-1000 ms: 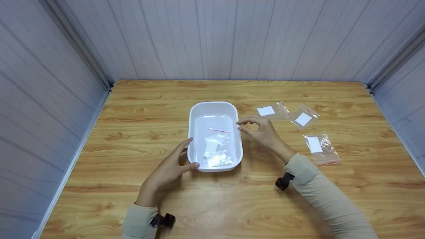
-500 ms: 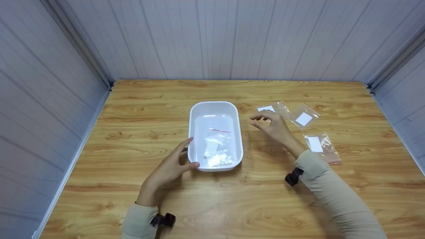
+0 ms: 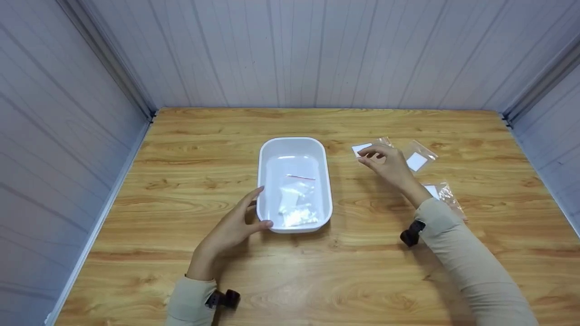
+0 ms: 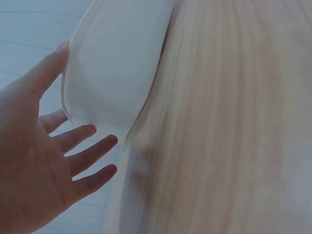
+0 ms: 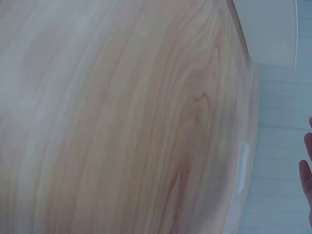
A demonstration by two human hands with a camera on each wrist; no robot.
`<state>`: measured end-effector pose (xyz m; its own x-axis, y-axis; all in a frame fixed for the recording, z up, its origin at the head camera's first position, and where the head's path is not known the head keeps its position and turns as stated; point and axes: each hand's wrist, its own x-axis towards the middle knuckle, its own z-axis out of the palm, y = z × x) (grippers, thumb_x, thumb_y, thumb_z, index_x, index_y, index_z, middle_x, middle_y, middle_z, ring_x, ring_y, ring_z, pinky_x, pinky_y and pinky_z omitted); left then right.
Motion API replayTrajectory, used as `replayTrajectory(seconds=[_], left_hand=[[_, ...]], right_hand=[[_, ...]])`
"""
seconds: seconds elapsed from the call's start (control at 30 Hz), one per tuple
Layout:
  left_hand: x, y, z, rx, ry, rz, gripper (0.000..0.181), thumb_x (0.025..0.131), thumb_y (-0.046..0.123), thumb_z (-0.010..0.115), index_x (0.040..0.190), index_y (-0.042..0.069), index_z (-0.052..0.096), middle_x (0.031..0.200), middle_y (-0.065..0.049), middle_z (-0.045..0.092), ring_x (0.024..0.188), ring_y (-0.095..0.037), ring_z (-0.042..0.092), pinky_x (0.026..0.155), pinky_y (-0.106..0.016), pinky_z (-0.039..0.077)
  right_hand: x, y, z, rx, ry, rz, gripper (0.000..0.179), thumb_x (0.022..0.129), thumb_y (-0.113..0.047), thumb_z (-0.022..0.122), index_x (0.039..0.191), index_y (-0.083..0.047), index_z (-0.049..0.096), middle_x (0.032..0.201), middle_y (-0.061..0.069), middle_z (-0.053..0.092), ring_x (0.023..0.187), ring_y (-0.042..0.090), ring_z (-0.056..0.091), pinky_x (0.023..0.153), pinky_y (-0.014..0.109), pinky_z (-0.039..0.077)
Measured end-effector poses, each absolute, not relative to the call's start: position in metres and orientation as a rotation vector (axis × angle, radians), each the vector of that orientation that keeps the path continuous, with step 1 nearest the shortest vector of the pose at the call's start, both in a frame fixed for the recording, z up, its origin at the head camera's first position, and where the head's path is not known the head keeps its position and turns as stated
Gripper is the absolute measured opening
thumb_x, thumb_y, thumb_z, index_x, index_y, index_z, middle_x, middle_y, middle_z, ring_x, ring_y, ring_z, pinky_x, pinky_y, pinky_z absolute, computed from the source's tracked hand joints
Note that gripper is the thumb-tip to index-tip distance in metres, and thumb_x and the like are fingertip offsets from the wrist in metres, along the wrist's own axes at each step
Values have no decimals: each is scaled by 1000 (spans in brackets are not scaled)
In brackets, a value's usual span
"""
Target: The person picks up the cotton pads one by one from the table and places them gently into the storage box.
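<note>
A white rectangular plastic tub [image 3: 277, 167] sits on the table with clear zip bags [image 3: 297, 192] of white contents inside. My left hand [image 3: 233, 226] rests at its near left corner, thumb on the near rim and index finger at the left rim. The left wrist view shows this hand's other fingers spread and fairly straight beside the tub. My right hand [image 3: 389, 167] hovers right of the tub, fingers loosely bent and holding nothing. Its fingertips overlap a small zip bag with a white card [image 3: 361, 149]. In the right wrist view only some fingertips [image 5: 306, 178] show at the edge.
Just right of my right hand lies a second zip bag with a white card [image 3: 417, 161]. A third zip bag [image 3: 446, 195] is nearer, partly hidden by my right wrist. Pale panel walls [image 3: 294, 54] surround the wooden table [image 3: 181, 158] behind and at both sides.
My right hand has moved away from the tub's right rim, rightward and back, to the far left zip bag. My left hand and the tub stay in place.
</note>
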<state>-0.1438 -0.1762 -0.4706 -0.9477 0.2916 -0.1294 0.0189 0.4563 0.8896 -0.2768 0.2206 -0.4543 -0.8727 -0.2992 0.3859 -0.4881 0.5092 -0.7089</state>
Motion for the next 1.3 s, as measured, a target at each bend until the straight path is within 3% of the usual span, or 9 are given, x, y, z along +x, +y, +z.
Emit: replayTrajectory(seconds=[0.17, 0.47, 0.73, 1.1, 1.3], left_hand=[[-143, -178, -470, 259, 2436, 1478, 91, 83, 44, 78, 156, 34, 26, 153, -8, 40, 140, -28, 39, 117, -57, 17], [-143, -177, -470, 256, 2431, 1483, 91, 83, 42, 78, 157, 33, 26, 153, -11, 39, 141, -31, 38, 116, -58, 16], [-144, -176, -472, 255, 2434, 1499, 90, 84, 39, 78, 157, 31, 26, 153, -12, 40, 140, -32, 38, 117, -57, 15], [-143, -175, -469, 253, 2442, 1486, 89, 83, 42, 78, 156, 33, 28, 153, -9, 40, 139, -29, 39, 117, -56, 17], [-143, -175, -468, 222, 2440, 1480, 89, 83, 43, 79, 156, 34, 28, 153, -9, 39, 140, -30, 38, 117, -56, 15]], right_hand=[[-282, 231, -454, 598, -2573, 1276, 17, 90, -11, 74, 105, -1, 74, 102, 11, 72, 90, 20, 63, 83, 37, 47], [-295, 252, -457, 545, -2615, 1270, 21, 91, -9, 73, 110, -1, 73, 105, 14, 72, 91, 14, 61, 81, 33, 44], [-307, 262, -460, 433, -2707, 1250, 24, 94, -12, 71, 113, 1, 72, 108, 17, 71, 96, 22, 61, 80, 26, 43], [-318, 274, -467, 392, -2862, 1274, 32, 94, -11, 70, 122, 3, 66, 123, 23, 63, 115, 38, 55, 95, 50, 44], [-322, 279, -467, 358, -2939, 1301, 39, 93, -10, 71, 128, 3, 62, 132, 24, 57, 122, 40, 51, 103, 54, 40]])
